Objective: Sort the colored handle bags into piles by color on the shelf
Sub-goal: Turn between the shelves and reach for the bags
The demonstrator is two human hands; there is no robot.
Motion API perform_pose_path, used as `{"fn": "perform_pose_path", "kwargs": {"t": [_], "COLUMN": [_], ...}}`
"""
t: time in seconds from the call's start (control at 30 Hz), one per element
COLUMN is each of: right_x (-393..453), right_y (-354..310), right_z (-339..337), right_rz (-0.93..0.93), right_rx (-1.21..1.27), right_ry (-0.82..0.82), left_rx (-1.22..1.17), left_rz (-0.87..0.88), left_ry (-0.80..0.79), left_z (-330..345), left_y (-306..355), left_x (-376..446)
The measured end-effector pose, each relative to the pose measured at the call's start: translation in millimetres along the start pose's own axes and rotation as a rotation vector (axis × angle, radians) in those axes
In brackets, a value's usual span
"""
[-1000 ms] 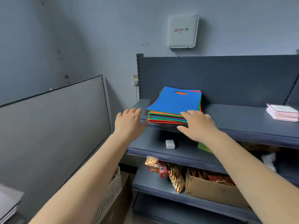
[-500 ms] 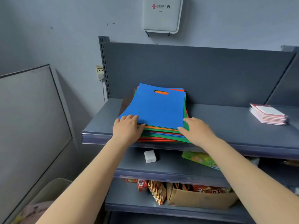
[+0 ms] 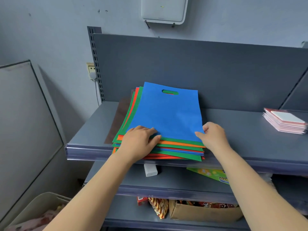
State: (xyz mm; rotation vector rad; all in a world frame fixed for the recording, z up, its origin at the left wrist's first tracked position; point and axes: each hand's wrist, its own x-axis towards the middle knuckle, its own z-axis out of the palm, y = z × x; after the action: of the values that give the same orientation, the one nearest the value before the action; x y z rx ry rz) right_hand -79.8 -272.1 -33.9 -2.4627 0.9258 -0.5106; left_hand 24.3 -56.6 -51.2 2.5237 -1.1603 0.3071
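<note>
A mixed stack of flat blue, green, orange and red handle bags [image 3: 180, 150] is laid at the front of the grey metal top shelf [image 3: 241, 130]. The topmost blue bag [image 3: 168, 114] is pressed down by the flat-fingered left hand [image 3: 138, 142] and pinched at its near right corner by the right hand [image 3: 213, 137]. Below, snack packets [image 3: 208, 205] are held in a brown cardboard box [image 3: 200, 214]. Pinkish cloth [image 3: 41, 219] lies in a pale plastic basket [image 3: 38, 204].

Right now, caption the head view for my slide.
Left hand rests on the blue handle bag atop the mixed-color stack on the shelf; right hand pinches its corner.
</note>
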Motion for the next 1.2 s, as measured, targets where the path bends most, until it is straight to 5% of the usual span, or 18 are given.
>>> {"fn": "perform_pose_path", "kwargs": {"t": [0.23, 0.53, 0.77, 1.2], "right_x": [-1, -2, -23, -117], "right_y": [19, 35, 32, 6], "right_z": [-6, -9, -10, -20], "right_rz": [-0.033, -0.024, -0.014, 0.134], "right_rx": [0.212, 0.452, 0.782, 1.496], "right_ry": [0.235, 0.274, 0.237, -0.224], "left_rx": [-0.076, -0.169, -0.337, -0.817], "left_rz": [-0.382, -0.724, -0.61, -0.884], "left_ry": [0.052, 0.13, 0.547, 1.274], "left_z": [-8, -34, -55, -63], "left_y": [-35, -85, -66, 29], "left_x": [15, 9, -37, -193]}}
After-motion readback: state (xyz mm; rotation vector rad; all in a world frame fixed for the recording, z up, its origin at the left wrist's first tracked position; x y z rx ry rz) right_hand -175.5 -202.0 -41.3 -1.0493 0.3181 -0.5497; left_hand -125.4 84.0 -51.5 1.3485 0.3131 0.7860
